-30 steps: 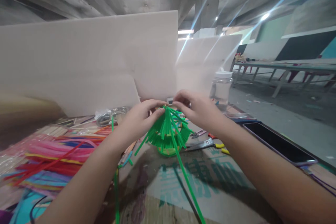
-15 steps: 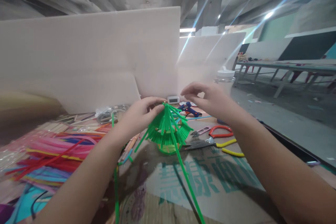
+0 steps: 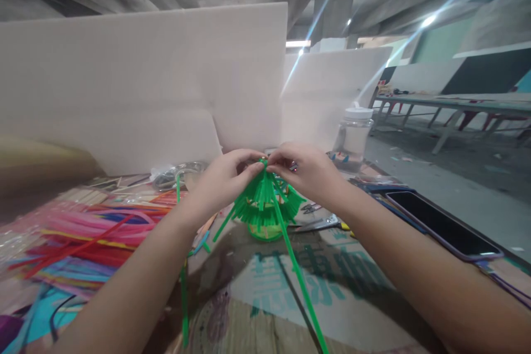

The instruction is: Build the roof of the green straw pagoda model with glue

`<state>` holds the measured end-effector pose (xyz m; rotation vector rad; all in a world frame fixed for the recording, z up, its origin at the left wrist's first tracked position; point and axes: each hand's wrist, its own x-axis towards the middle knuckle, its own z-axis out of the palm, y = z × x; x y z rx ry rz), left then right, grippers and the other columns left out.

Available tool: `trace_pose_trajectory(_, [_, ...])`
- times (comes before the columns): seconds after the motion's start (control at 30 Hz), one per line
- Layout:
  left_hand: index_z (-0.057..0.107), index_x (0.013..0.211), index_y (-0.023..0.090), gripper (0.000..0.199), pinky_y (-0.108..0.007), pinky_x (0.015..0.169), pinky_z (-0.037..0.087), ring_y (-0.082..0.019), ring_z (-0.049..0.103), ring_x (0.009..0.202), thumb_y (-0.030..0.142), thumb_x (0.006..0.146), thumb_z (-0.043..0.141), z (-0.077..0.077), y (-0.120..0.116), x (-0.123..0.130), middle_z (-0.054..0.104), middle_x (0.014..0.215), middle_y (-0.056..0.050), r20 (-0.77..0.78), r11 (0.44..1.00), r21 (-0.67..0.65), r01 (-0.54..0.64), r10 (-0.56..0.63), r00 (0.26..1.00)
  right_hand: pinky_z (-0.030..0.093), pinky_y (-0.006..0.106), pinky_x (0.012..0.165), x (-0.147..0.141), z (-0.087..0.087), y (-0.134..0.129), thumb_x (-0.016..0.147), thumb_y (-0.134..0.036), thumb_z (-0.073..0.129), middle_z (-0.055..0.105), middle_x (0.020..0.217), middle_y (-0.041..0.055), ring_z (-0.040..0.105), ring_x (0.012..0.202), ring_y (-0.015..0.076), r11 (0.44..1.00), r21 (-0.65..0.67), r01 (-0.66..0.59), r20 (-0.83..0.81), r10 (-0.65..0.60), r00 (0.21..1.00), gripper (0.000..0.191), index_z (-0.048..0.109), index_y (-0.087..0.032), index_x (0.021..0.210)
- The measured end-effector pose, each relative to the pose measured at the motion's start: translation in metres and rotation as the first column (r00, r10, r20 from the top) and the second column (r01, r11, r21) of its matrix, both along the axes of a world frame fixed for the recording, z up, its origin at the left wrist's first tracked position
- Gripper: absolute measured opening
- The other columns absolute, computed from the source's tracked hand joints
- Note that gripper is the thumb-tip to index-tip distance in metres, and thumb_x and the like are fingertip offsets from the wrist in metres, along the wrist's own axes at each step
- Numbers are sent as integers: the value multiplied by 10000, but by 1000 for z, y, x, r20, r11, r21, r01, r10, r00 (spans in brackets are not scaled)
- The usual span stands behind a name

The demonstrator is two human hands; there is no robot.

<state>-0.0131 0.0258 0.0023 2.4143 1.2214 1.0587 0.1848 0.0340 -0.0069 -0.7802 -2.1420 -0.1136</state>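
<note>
A green tiered model made of pipe cleaners stands upright on the table, shaped like a cone with fringed layers over a round base. My left hand pinches its peak from the left, thumb and fingers together. From the right my right hand is closed at the same peak, its fingertips pinching the green pipe cleaners there. One long green pipe cleaner runs down from the top toward me. Just what lies between the right fingertips is partly hidden.
Colourful pipe cleaners lie heaped on the left. Scissors, partly behind my right forearm, lie right of the model. A phone rests by the table's right edge, and a clear bottle stands behind. White boards rise at the back.
My right hand has moved left and down from the air beside the model to its peak, closing its fingers there. My left hand stays at the peak.
</note>
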Motion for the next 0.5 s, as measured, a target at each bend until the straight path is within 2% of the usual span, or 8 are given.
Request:
trace_pose_trajectory(0.17, [686, 1160, 196, 352, -306, 770, 509, -187, 650, 830, 397, 925, 518, -1, 3, -3, 739, 997, -56, 11, 1000, -14, -6, 7, 1000, 418, 261, 687, -1, 5, -4, 901, -208, 614, 698, 829, 29, 579, 732, 133, 998, -62, -14, -43, 11, 999, 97, 703, -172, 914])
trace_pose_trajectory(0.23, [686, 1162, 200, 377, -315, 768, 509, -200, 654, 861, 437, 924, 515, 0, 4, -6, 731, 1046, -65, 0, 1000, -8, -24, 24, 1000, 409, 254, 650, 1, 9, -14, 921, -275, 583, 682, 783, 16, 568, 693, 127, 989, -149, -2, -114, -15, 993, 144, 685, -175, 898])
trace_pose_trajectory(0.3, [688, 1160, 204, 388, -318, 763, 506, -205, 654, 881, 456, 922, 514, -1, 4, -8, 719, 1094, -71, -16, 999, 10, -48, 48, 999, 376, 245, 573, 5, 7, -26, 926, -363, 561, 611, 654, -8, 528, 609, 118, 961, -275, 7, -189, -61, 980, 250, 634, -173, 781])
trace_pose_trajectory(0.4, [693, 1151, 209, 380, -313, 766, 500, -202, 650, 878, 454, 921, 515, -1, 5, -8, 711, 1110, -69, -29, 996, 40, -77, 78, 997, 318, 248, 517, 12, -9, -42, 935, -419, 505, 489, 542, -31, 452, 528, 104, 886, -464, -16, -153, -62, 986, 411, 507, -187, 595])
trace_pose_trajectory(0.5, [693, 1144, 210, 367, -310, 779, 493, -200, 642, 887, 439, 924, 510, -2, 3, -6, 712, 1097, -65, -29, 995, 57, -80, 82, 996, 298, 252, 522, 15, -31, -46, 923, -415, 517, 470, 564, -34, 437, 548, 107, 836, -548, 18, -85, -77, 993, 391, 501, -191, 603])
